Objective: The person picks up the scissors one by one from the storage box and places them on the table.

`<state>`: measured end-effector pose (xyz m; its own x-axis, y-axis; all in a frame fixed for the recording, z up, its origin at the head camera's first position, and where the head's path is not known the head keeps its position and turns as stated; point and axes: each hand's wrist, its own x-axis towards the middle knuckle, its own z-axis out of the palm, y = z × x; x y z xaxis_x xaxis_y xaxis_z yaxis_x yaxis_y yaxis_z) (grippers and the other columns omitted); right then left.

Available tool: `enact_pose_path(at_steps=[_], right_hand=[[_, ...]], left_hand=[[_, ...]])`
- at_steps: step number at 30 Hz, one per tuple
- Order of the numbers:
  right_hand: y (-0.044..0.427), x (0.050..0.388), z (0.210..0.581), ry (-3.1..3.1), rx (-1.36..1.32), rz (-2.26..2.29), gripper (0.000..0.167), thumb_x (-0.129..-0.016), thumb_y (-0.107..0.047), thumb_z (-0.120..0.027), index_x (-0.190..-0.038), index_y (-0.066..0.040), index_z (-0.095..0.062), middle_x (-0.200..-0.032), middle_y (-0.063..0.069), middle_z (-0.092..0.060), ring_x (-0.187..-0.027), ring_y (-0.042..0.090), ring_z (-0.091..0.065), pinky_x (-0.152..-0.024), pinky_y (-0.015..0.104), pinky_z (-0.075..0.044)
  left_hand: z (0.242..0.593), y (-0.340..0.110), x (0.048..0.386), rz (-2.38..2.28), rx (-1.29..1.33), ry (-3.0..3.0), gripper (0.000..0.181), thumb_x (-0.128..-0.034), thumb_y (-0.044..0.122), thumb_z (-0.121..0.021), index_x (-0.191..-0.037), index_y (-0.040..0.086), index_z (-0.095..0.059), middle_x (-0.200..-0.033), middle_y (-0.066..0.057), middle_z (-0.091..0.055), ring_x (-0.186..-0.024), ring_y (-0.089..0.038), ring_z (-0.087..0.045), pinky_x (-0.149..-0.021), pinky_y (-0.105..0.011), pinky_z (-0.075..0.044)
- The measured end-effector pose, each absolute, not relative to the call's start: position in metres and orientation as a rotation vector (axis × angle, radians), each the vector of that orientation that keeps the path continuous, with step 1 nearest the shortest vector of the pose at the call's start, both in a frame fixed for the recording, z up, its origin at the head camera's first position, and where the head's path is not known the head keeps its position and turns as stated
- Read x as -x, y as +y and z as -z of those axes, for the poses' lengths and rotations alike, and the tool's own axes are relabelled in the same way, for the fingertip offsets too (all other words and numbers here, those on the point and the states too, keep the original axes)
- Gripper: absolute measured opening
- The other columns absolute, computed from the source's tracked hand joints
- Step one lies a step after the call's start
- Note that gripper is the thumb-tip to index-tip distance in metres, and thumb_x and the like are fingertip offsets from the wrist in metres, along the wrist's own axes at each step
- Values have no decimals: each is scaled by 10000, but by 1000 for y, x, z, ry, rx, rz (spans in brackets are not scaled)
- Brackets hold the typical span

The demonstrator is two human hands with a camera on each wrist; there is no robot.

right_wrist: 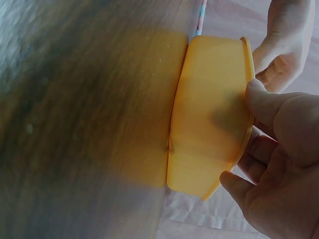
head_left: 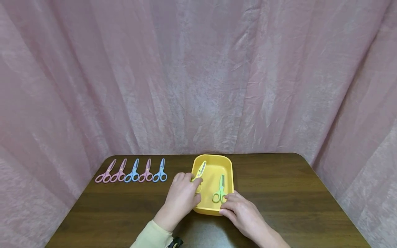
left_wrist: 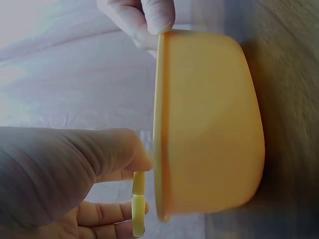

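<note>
A yellow plastic tray (head_left: pixel 213 210) stands on the dark wooden table. My left hand (head_left: pixel 183 193) pinches a pair of yellow scissors (head_left: pixel 201 170) over the tray's left side, blades pointing away from me. In the left wrist view, the yellow handle (left_wrist: pixel 138 214) shows between thumb and fingers, above the tray's rim. My right hand (head_left: pixel 243 214) grips the tray's near right rim, thumb outside, as the right wrist view shows. Green scissors (head_left: pixel 221 187) lie inside the tray on its right side, one handle loop close to my right fingers.
Left of the tray, several scissors lie in a row near the table's back edge: pink scissors (head_left: pixel 107 172) at the far left, others pink and blue, and blue scissors (head_left: pixel 161 171) nearest the tray. A pink curtain (head_left: pixel 198 75) hangs behind the table (head_left: pixel 279 179).
</note>
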<state>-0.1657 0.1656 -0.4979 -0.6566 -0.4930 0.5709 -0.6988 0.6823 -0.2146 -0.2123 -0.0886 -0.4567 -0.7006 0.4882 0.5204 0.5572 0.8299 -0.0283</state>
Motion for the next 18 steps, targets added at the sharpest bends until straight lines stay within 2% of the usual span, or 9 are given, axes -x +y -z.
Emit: enact_pose_path(at_steps=[8,18], right_hand=[[166,166,499,-2429,-907,-576,152,-944,-219,-878,-853,-274,-769,-1038,-112,-750,-1148,211,-720,-989,445,-600],[166,165,498,-2438,-910,-590,166,-943,-211,-882,-847,-272,-760,-1028,-126,-734,-1153,203,-720,-1016,461,-593]], left_hand=[[459,-111,203,190,776,-2423,402,-743,137,-912,-1131,117,-809,-1064,-152,-738,-953,-384,-655,-976,-548,-528],[461,-135,194,117,724,-2382,431,-701,165,-933,-1108,147,-791,-1029,-130,-724,-901,-377,-661,-885,-564,-534]])
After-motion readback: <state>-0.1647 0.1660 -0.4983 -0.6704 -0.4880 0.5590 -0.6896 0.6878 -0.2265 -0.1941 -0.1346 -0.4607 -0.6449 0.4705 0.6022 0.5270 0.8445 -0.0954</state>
